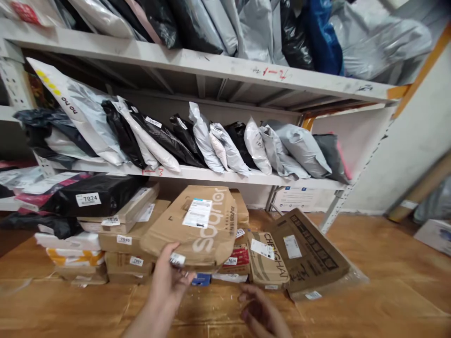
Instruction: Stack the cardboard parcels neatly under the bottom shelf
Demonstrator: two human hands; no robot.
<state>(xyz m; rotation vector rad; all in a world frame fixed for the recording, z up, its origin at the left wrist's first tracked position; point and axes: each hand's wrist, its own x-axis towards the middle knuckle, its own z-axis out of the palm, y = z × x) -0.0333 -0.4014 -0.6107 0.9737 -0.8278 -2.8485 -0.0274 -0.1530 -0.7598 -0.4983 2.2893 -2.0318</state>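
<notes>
My left hand [171, 277] grips the near edge of a brown cardboard box [172, 211] with large white lettering, thumb on top and fingers beneath. The box tilts toward me above other parcels and carries a white shipping label [198, 212]. Low in front of the stack, my right hand [259, 310] is empty, its fingers loosely bent and apart. Nearest to it are a red box [235, 259] labelled 7026 and a smaller brown carton [266, 267] marked CHENGHAI.
A large flat carton [306, 249] leans at the right on the wooden floor [394, 291]. Boxes and a black bag [95, 197] labelled 7024 are stacked at the left. Bagged parcels line the white middle shelf [211, 174]; more fill the upper shelf [225, 63].
</notes>
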